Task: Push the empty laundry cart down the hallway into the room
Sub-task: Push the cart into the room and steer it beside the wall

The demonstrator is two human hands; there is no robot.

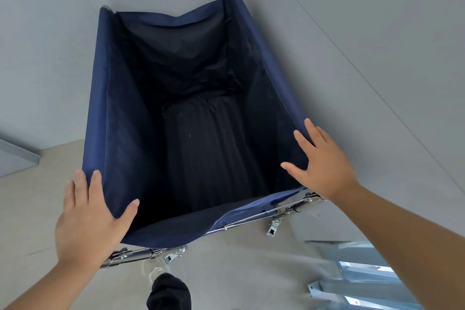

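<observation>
Where the frame's centre lies, the navy fabric laundry cart [120, 108] stands on a pale floor [239, 272], its far end close to a grey wall [352, 45]; whether it touches the wall cannot be told. Its inside is deep in shadow, with only dark creased lining to be made out at the bottom. The left hand [88, 221] lies flat on the near left corner of the rim, fingers straight and the thumb hooked over the cloth edge. The right hand [324, 166] rests spread on the near right corner, fingers straight, gripping nothing. Below the cloth a folding metal frame [130, 257] and one caster [273, 228] show; the other wheels are hidden. At bottom centre a shoe [153, 270] and dark trouser leg [168, 294] are blurred. A slatted metal panel [364, 274] is cut off at lower right, a grey ledge [15, 158] at the left edge.
</observation>
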